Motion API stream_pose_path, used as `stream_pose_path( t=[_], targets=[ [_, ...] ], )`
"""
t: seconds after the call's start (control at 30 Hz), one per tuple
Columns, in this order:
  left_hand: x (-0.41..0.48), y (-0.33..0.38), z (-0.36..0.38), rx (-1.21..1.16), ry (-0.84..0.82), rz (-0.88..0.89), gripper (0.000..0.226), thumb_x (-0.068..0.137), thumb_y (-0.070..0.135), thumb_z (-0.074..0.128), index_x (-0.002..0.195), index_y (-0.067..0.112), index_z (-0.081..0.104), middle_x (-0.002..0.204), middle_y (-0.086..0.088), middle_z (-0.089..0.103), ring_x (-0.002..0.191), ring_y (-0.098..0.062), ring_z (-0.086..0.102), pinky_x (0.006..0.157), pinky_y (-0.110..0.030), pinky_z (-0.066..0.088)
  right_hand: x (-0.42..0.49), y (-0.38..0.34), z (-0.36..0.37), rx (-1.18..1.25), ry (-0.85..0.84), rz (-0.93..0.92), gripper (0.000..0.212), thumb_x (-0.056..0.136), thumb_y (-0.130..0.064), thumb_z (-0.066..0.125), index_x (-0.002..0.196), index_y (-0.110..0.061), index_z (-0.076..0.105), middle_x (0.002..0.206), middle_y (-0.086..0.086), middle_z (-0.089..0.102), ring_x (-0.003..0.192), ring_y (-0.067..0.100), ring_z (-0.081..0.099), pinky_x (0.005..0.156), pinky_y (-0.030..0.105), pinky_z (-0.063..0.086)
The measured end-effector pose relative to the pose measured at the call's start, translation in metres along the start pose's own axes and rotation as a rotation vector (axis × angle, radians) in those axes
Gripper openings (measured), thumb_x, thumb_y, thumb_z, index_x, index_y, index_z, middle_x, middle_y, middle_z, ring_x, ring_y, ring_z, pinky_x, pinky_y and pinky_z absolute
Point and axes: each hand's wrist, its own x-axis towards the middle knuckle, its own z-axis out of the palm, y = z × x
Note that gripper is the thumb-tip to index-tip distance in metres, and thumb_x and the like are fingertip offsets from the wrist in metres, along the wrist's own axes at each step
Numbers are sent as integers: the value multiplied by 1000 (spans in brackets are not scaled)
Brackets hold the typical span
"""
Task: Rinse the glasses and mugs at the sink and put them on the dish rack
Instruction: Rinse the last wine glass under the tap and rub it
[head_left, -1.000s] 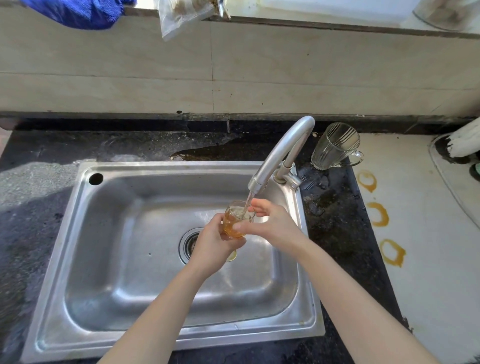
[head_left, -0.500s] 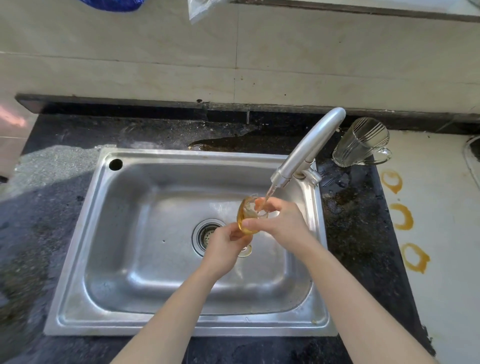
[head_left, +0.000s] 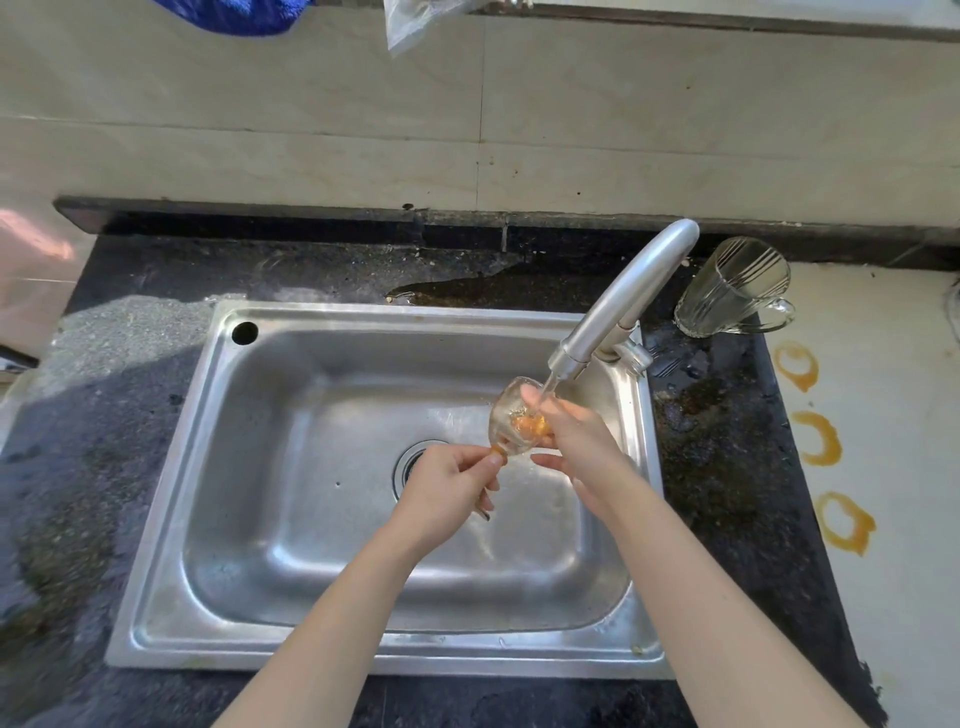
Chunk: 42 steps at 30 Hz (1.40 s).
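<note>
A small clear glass (head_left: 511, 423) with orange liquid in it is tilted under the running tap (head_left: 618, 306), over the steel sink (head_left: 218, 467). My left hand (head_left: 447, 488) pinches the glass at its base. My right hand (head_left: 576, 441) grips its bowl, fingers reaching over the rim into it. Water streams from the spout onto the glass. A ribbed glass mug (head_left: 732, 288) with a handle stands upside down on the dark counter right of the tap.
The drain (head_left: 410, 462) lies in the sink's middle. Orange ring stains (head_left: 821, 439) mark the white surface at right. A puddle (head_left: 457, 283) lies behind the sink. A blue cloth (head_left: 239, 13) and a plastic bag (head_left: 415, 21) hang on the tiled wall.
The glass has tipped from upright onto its side under the stream, and less orange liquid shows in it. My left hand slid down to the base. The camera view shifted left.
</note>
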Motion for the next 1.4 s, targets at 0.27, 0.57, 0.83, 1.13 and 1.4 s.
stream_pose_path(
  t=[0.27, 0.57, 0.83, 1.13, 1.4],
  targets=[
    [-8, 27, -5, -216, -81, -134, 25, 94, 5, 52, 77, 1, 69, 51, -1, 47, 39, -13, 52, 43, -21, 43, 7, -6, 15, 40, 84, -149, 23, 87, -41, 64, 87, -18, 59, 76, -3, 60, 77, 18, 59, 75, 34, 50],
    [-4, 43, -4, -91, -28, -85, 23, 94, 8, 55, 83, -7, 69, 48, 0, 49, 38, -11, 52, 44, -19, 43, 14, -29, 18, 41, 96, -122, 19, 76, -30, 74, 69, -23, 58, 66, -4, 56, 69, 17, 55, 72, 34, 47],
    [-4, 56, -2, -369, 72, -122, 20, 88, 17, 62, 77, 1, 68, 65, -12, 65, 44, -15, 51, 52, -22, 45, 21, -26, 8, 423, 127, 14, 22, 94, -33, 55, 81, -17, 63, 78, 2, 58, 71, 17, 57, 75, 34, 50],
    [18, 75, 24, -184, -1, -208, 45, 87, 51, 52, 72, 10, 66, 64, -8, 51, 51, -15, 40, 46, -20, 38, 22, 18, -10, 688, 168, 259, 37, 86, -42, 65, 105, -11, 62, 117, 11, 59, 88, 22, 69, 71, 36, 60],
    [34, 84, 40, -28, 139, -84, 47, 94, 16, 44, 48, 16, 50, 33, 8, 43, 30, -9, 37, 35, -15, 25, 22, 34, -4, 850, 137, 327, 59, 82, -34, 70, 125, 3, 54, 111, 15, 49, 61, 23, 64, 56, 30, 58]
  ],
)
